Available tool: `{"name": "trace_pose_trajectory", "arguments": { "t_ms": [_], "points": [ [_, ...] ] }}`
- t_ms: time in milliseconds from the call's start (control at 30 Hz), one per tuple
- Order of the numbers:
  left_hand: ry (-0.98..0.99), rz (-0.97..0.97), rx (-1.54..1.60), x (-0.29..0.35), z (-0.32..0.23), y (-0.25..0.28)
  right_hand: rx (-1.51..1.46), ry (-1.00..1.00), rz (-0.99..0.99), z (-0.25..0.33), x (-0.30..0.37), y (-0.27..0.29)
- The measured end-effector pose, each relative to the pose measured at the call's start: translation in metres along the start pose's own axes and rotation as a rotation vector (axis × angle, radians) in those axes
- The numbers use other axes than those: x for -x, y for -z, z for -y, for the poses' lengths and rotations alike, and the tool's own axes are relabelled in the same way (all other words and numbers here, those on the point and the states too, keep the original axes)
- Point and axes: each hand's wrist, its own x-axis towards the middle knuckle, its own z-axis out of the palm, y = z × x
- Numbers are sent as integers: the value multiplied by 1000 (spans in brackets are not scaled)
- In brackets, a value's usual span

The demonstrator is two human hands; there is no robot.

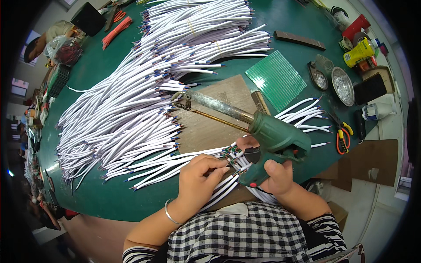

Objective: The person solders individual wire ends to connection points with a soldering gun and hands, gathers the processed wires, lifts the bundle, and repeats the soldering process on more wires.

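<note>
A green soldering gun [280, 133] is gripped in my right hand [279, 176], its metal barrel and thin brass tube pointing up to the left. My left hand [197, 179] is closed, thumb and forefinger pinched beside small green circuit boards [231, 152] on the ends of white cables. What lies between those fingertips is too small to make out. Several white cables [175, 163] run under and past both hands. A brown board [212, 120] lies beneath the gun's tip. The gun's body hides part of the cable ends.
A large heap of white cables [118, 105] covers the table's left and middle. Beyond the gun lies a green gridded circuit-board panel [276, 81]. At right are pliers [342, 136], a metal dish [342, 85] and a yellow bottle [358, 53]. Another person [48, 37] is at far left.
</note>
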Motion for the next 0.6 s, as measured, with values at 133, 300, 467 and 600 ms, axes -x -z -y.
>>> {"name": "trace_pose_trajectory", "arguments": {
  "t_ms": [133,300,467,600],
  "points": [
    [-377,-31,-372,-7,5,0,-30,44,-18,-7,-1,-2],
    [-628,62,-535,-7,3,6,71,71,-16,-8,-2,-2],
    [-523,131,-613,-6,3,3,128,71,-75,-7,0,-5],
    [-526,90,-608,-4,10,-1,68,-19,-204,12,26,-9]
  ]
}}
